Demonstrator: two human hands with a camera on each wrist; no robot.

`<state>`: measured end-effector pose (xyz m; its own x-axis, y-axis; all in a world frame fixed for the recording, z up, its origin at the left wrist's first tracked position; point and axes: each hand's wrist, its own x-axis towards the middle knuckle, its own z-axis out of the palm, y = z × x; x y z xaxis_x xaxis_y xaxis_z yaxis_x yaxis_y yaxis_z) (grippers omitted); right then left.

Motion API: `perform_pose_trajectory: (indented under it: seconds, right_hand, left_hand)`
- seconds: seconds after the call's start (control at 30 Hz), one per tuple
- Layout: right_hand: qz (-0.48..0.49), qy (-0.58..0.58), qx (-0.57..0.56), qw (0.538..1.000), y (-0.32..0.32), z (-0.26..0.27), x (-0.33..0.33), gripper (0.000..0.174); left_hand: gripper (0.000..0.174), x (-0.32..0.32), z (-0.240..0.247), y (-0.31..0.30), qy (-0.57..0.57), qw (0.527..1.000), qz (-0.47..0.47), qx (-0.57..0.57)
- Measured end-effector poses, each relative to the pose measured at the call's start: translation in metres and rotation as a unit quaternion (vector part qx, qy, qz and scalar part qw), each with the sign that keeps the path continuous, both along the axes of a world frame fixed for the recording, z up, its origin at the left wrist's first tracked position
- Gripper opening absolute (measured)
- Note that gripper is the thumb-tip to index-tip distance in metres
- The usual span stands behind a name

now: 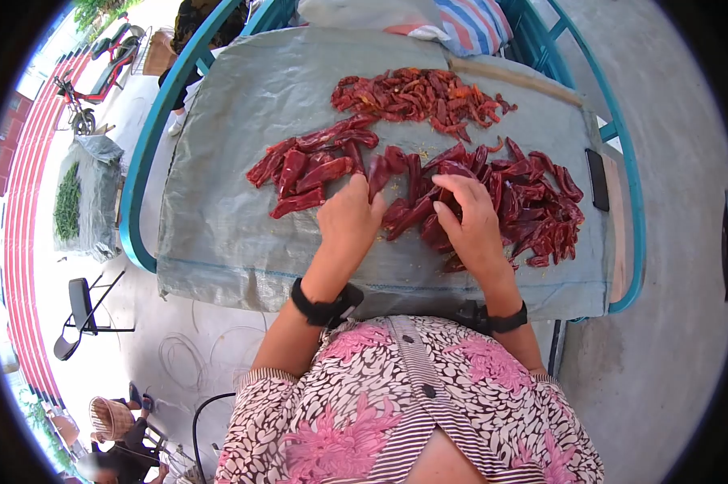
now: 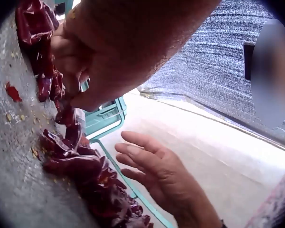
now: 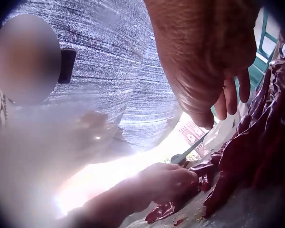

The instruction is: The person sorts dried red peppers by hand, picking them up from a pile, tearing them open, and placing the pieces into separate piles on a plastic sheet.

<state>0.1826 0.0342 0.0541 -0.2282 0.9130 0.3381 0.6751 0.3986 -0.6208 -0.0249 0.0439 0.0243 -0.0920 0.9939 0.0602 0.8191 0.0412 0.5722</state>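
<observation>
Dried red peppers lie in three groups on a grey-green woven sheet (image 1: pixel 219 161): a left group (image 1: pixel 303 169), a large right heap (image 1: pixel 533 202) and a back pile of smaller pieces (image 1: pixel 420 93). My left hand (image 1: pixel 352 218) grips a pepper (image 1: pixel 377 173) between the left group and the right heap; its fingertips are partly hidden. In the left wrist view that hand (image 2: pixel 99 61) has its fingers bent down at the peppers. My right hand (image 1: pixel 473 222), fingers loosely bent and apart, hovers at the right heap's near left side. In the right wrist view its fingers (image 3: pixel 230 97) hang free beside the peppers.
Teal metal rails (image 1: pixel 138 185) frame the sheet. A dark phone (image 1: pixel 597 179) lies at its right edge, a wooden strip (image 1: pixel 513 78) at the back, and bags (image 1: pixel 469 24) beyond. A folding chair (image 1: pixel 81 310) and a seated person with a basket (image 1: pixel 111 418) are at left.
</observation>
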Motion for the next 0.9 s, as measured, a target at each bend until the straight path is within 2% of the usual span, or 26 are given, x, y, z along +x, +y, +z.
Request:
perform_pose_trajectory:
  seconds: [0.07, 0.17, 0.27, 0.4, 0.47, 0.57, 0.67, 0.73, 0.9]
  right_hand:
    - [0.008, 0.068, -0.038, 0.997, 0.003, 0.006, -0.010, 0.043]
    - [0.073, 0.135, -0.077, 0.985, 0.009, 0.003, -0.014, 0.048]
    - [0.148, 0.020, -0.070, 0.986, 0.017, 0.000, 0.000, 0.046]
    - [0.143, 0.060, -0.095, 0.983, 0.019, 0.003, 0.009, 0.045]
    - [0.123, 0.088, -0.161, 0.975, 0.017, 0.008, 0.013, 0.046]
    - [0.076, 0.163, -0.207, 0.962, 0.016, 0.010, 0.023, 0.046]
    - [-0.011, 0.228, -0.225, 0.947, 0.019, 0.009, 0.040, 0.048]
    - [-0.031, 0.234, -0.220, 0.947, 0.023, 0.007, 0.050, 0.051]
    - [-0.085, 0.084, -0.116, 0.986, 0.022, 0.003, 0.050, 0.053]
  left_hand:
    - [0.023, -0.003, 0.013, -0.017, -0.064, 0.997, -0.041, -0.010]
    - [0.021, 0.007, 0.019, -0.032, -0.147, 0.984, -0.092, 0.040]
    - [0.020, 0.006, 0.015, -0.031, -0.160, 0.971, -0.173, 0.023]
    - [0.022, 0.002, 0.000, -0.027, -0.126, 0.963, -0.238, 0.030]
    - [0.024, 0.001, 0.003, -0.024, -0.114, 0.957, -0.264, 0.035]
    - [0.029, -0.014, 0.006, -0.010, -0.134, 0.936, -0.324, -0.041]
    - [0.042, -0.018, 0.003, 0.012, -0.122, 0.961, -0.245, 0.046]
    - [0.049, -0.012, -0.002, 0.024, -0.049, 0.975, -0.216, 0.035]
    - [0.054, 0.000, -0.033, 0.052, 0.054, 0.978, -0.190, 0.064]
